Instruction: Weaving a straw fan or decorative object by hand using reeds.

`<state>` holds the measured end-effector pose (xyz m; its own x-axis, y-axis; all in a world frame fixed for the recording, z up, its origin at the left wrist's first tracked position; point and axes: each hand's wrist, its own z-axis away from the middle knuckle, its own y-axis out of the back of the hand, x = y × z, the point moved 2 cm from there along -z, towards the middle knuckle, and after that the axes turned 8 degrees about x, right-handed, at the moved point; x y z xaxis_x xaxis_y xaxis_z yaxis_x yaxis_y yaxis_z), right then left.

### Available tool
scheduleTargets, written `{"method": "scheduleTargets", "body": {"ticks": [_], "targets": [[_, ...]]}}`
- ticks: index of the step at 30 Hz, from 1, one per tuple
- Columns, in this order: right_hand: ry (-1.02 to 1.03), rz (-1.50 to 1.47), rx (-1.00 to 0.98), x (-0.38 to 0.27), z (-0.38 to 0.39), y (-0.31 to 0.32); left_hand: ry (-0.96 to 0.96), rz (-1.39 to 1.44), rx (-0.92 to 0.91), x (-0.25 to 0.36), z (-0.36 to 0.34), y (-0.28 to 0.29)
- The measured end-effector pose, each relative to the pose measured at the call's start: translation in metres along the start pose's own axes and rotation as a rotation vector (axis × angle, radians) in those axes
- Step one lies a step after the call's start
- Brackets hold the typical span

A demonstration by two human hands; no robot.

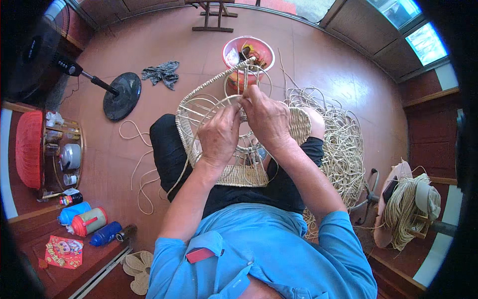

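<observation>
Both hands (pixel 244 127) pinch cord on half-woven basket frame (pixel 234 144) — red bucket (pixel 247 55) holds tools.

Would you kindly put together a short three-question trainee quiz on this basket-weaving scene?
1. True or false: both hands, left hand and right hand, are on the half-woven pale wicker basket frame.
2. What lies at the person's right? A) loose pile of pale cane strands B) black standing fan C) grey rag
3. Fill in: beyond the frame stands a round ____ plastic basin.

Key: 1 true; 2 A; 3 red.
</observation>
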<state>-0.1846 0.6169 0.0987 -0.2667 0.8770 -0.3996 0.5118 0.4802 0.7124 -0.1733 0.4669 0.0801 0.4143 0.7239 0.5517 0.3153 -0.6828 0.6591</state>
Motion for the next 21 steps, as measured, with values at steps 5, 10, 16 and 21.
{"method": "scheduleTargets", "body": {"ticks": [5,10,16,21], "targets": [[-0.037,0.050,-0.131,-0.002,-0.002,-0.003,-0.040,-0.005,-0.086,0.006,0.001,0.000],[-0.110,-0.042,-0.279,-0.004,-0.007,0.003,0.028,-0.042,-0.319,0.010,-0.004,0.008],[-0.100,-0.163,-0.408,0.002,-0.009,0.020,0.104,0.011,-0.308,0.011,-0.004,0.009],[-0.062,-0.224,-0.287,0.005,0.004,0.023,0.118,-0.002,-0.295,0.010,0.000,0.009]]}}
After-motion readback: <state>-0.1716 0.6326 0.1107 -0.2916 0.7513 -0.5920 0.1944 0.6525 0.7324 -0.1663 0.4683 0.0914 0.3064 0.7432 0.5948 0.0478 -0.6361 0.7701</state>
